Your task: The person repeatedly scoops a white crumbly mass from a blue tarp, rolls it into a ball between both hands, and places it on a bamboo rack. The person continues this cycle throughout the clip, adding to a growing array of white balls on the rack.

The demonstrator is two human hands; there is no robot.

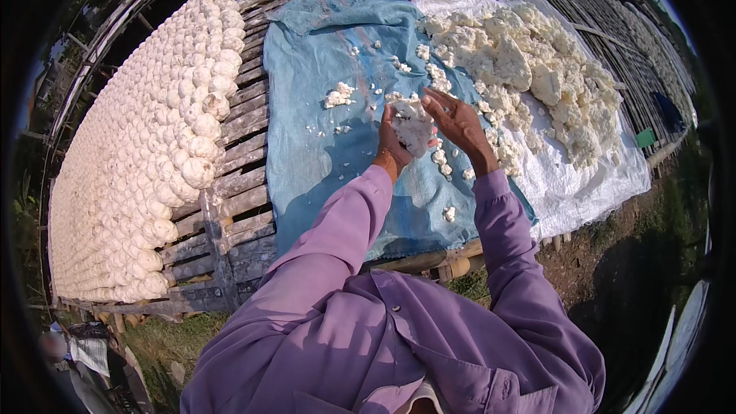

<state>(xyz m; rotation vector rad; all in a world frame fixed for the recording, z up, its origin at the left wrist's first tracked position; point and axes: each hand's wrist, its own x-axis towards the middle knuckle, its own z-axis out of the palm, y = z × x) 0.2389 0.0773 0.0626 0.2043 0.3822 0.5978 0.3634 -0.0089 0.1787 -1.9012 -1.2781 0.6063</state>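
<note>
A crumbly white lump rests in my left hand, whose fingers curl around its left side and underneath. My right hand is raised at the lump's right edge, fingers together and slightly bent; whether it touches the lump is hard to tell. Both hands are above a blue woven cloth scattered with loose white crumbs. To the right, a heap of broken, pale doughy chunks lies on a white woven plastic sheet and spills onto the blue cloth's edge.
Rows of rounded white balls cover the left part of a bamboo slat platform. The platform's front bamboo edge runs before my body. A green object sits at the far right. A person is at the lower left.
</note>
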